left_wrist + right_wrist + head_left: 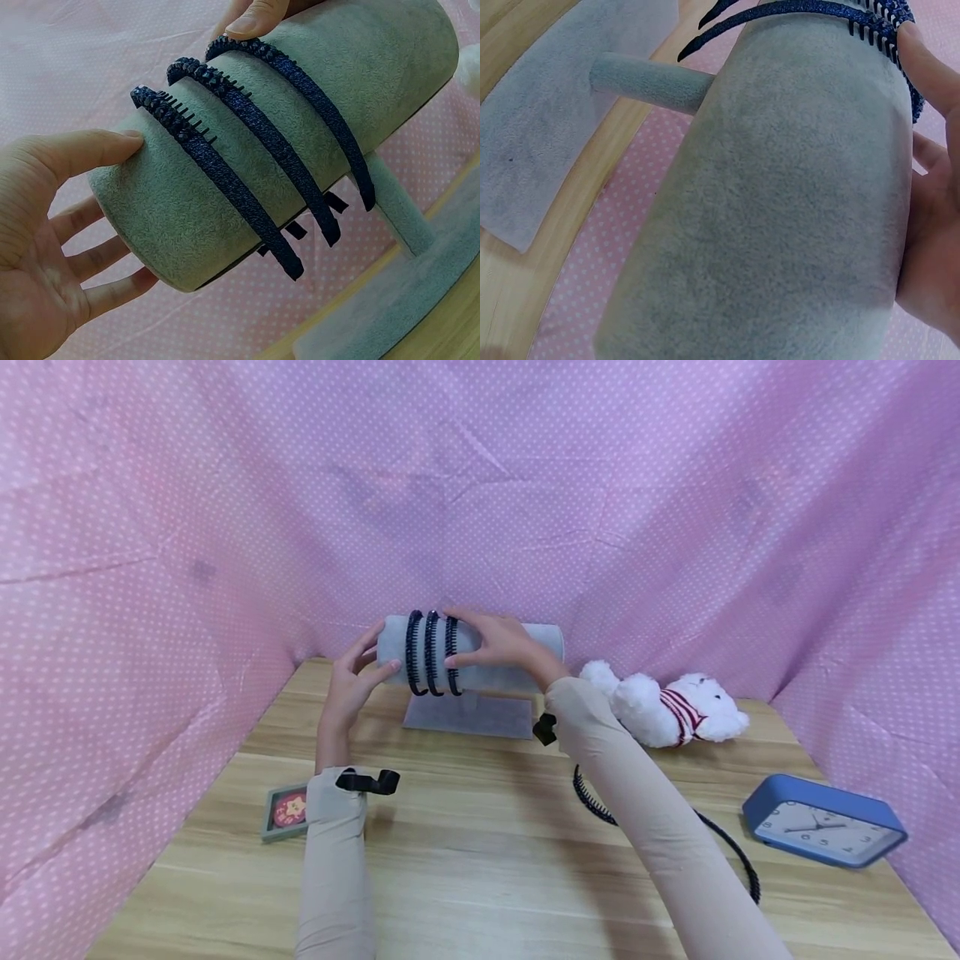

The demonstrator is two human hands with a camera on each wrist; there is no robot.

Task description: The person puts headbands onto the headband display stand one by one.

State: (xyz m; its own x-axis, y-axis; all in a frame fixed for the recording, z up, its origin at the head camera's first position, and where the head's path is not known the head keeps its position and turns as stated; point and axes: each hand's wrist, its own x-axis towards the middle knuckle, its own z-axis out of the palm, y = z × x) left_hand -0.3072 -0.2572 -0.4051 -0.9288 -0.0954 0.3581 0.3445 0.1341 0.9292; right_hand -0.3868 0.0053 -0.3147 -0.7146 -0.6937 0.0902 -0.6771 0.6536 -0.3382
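At twelve o'clock on the bench (465,877), the grey display roll (483,679) sat on its stand (472,718), wearing three dark headbands (431,653). The left hand (348,685) gripped the roll's nine-o'clock end, thumb in front. The right hand (501,642) held the rightmost headband (452,640) between thumb and fingers. At four o'clock from the roll lay a loose headband (739,852); just past three, a white plush toy (641,710).
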